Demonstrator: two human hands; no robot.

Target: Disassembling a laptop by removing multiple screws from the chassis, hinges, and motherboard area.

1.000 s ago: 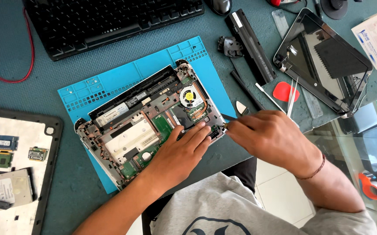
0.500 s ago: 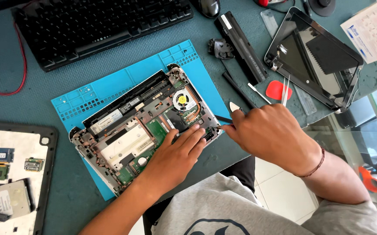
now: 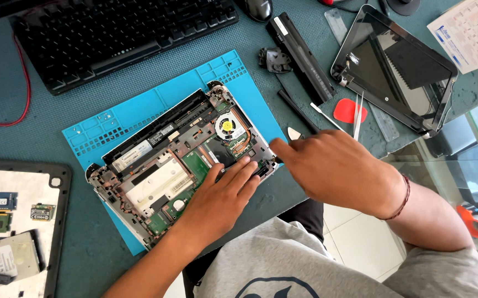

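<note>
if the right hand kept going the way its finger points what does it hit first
The right hand points left and slightly up along the open laptop base. It would most likely meet the base's near corner first, then the fan. Its height above the base is unclear.

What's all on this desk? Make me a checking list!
Surface: teal desk with a blue mat.
Job's things: opened laptop base on the mat, fan showing.
Clutter: keyboard, battery, screen panel, red pick, tray of parts.
Hands: left hand flat on the base; right hand at its corner, empty as far as seen.
Cables: red cable.
Surroundings: tiled floor.
</note>
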